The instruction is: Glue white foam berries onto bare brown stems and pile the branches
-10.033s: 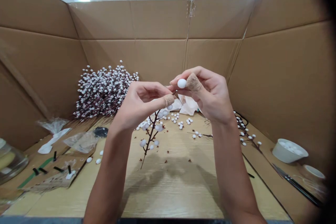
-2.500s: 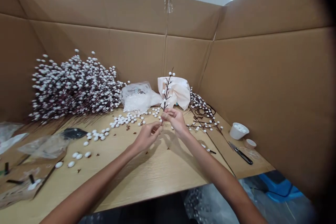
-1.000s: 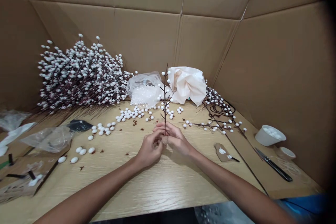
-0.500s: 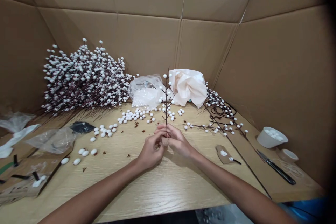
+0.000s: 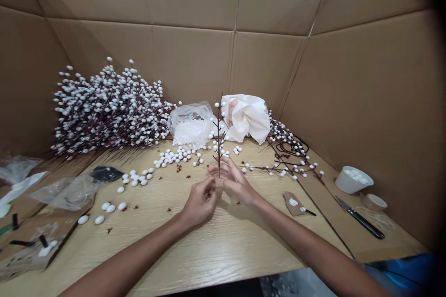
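A brown artificial berry branch (image 5: 219, 141) stands upright in front of me, with white berries on its upper twigs and bare twigs lower down. My left hand (image 5: 200, 199) pinches the lower end of its stem. Close against it, my right hand (image 5: 235, 183) also has thumb and fingers closed at the stem's base, its other fingers loosely curled behind. The very bottom of the stem is hidden by the fingers. Beyond the hands lie loose white berries (image 5: 170, 158) in a spread pile, and more berries (image 5: 137, 177) sit to the left.
A large heap of finished-looking berry branches (image 5: 111, 111) leans at back left. Plastic bags (image 5: 191, 125) and crumpled pale paper (image 5: 245, 118) stand at the back. On the right are a berry stem (image 5: 268, 169), a white cup (image 5: 351, 181), a tape roll (image 5: 374, 202) and black-handled scissors (image 5: 362, 220).
The whole view has shifted slightly, the scene sitting a little lower and further left. Both hands stay together at the stem, the right fingers slightly more raised.
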